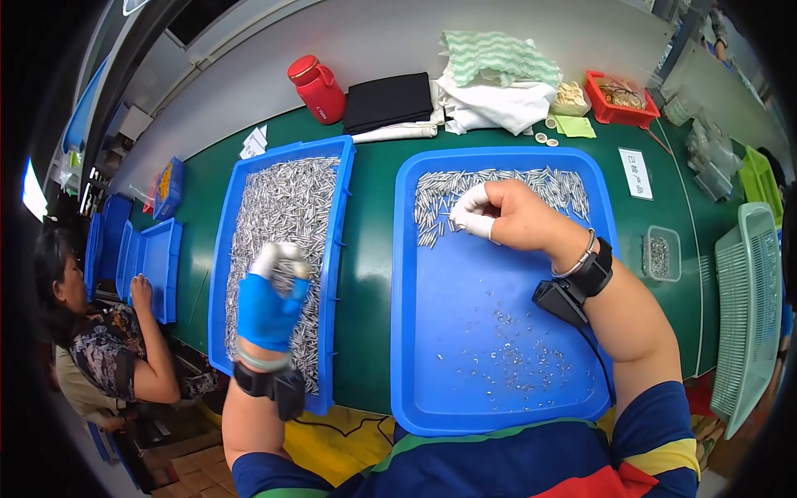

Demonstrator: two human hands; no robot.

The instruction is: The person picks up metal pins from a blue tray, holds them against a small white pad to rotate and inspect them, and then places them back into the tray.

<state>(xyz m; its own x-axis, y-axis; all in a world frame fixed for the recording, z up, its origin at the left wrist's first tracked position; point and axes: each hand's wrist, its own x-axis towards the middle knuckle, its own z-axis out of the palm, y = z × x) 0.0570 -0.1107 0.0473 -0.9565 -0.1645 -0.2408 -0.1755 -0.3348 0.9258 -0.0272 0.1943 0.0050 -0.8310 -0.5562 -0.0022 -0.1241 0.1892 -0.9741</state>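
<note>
My left hand [272, 305], in a blue glove with white fingertip covers, is over the left blue tray [219, 274]. That tray is heaped with small silvery metal pins [286, 195]. The hand's fingers are curved but smeared by motion, so what they hold is unclear. My right hand [519, 217], with white covers on thumb and forefinger, is closed in a pinch above the right blue tray [490, 282]. Whatever sits between those fingertips is too small to name. Loose pins [548, 187] line that tray's far end, and tiny shiny bits [523, 365] lie scattered near its front.
Behind the trays stand a red flask [317, 90], folded black cloth [388, 103], white cloths [498, 101] and a red bin [623, 101]. A clear tub [661, 254] and pale green baskets [745, 307] are at right. Another person [124, 340] works at far left.
</note>
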